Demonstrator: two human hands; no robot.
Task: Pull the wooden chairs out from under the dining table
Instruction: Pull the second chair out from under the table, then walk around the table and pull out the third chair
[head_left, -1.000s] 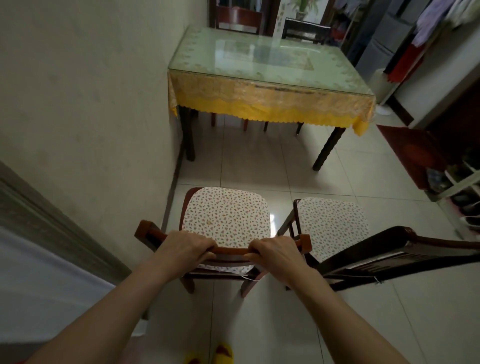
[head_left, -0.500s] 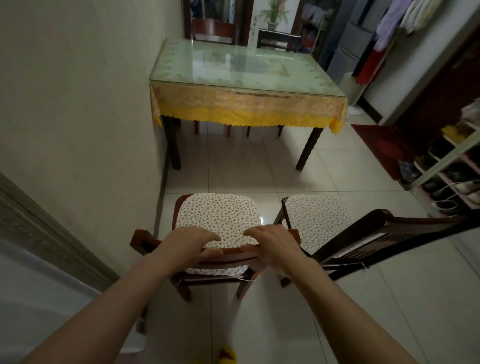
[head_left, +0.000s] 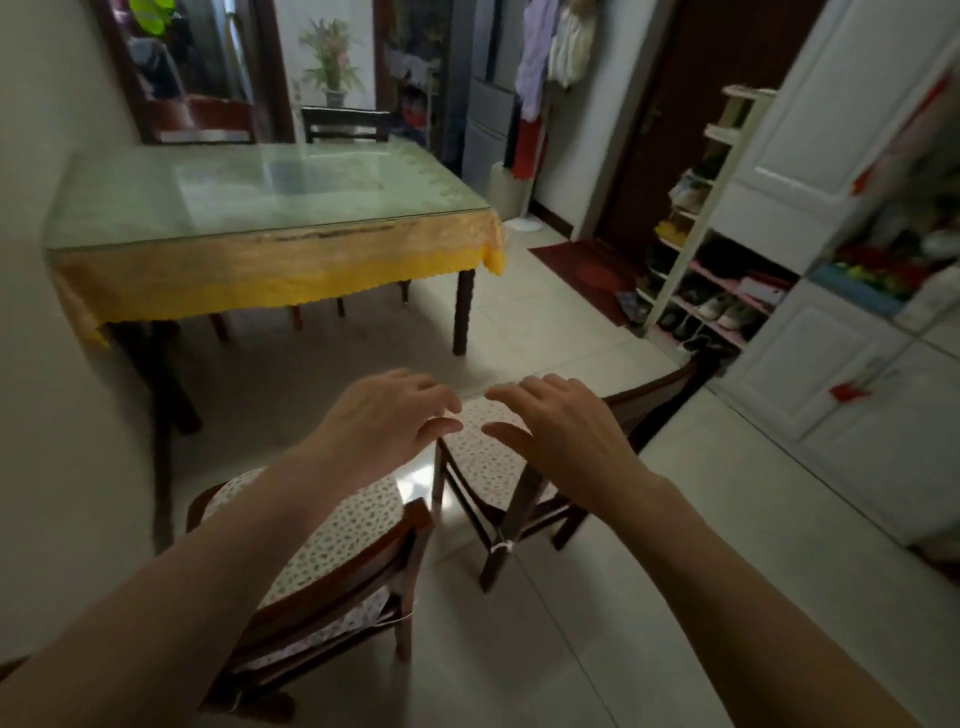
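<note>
Two wooden chairs with dotted seat cushions stand on the tiled floor in front of me, clear of the table: the left chair (head_left: 332, 561) below my arm and the right chair (head_left: 498, 467) beside it. My left hand (head_left: 384, 421) and my right hand (head_left: 556, 426) hover above them with fingers spread, holding nothing. The dining table (head_left: 270, 260), glass-topped with a yellow cloth, stands further back against the left wall. Two more chairs, a reddish one (head_left: 208, 122) and a dark one (head_left: 345, 124), remain at its far side.
A wall runs along the left. A shoe rack (head_left: 696, 270) and white cupboards (head_left: 852, 364) line the right side, with a red mat (head_left: 587, 270) by a dark door. Open tiled floor lies between the chairs and the cupboards.
Both hands have let go of the left chair's top rail and lifted forward, open. The view has swung up and to the right.
</note>
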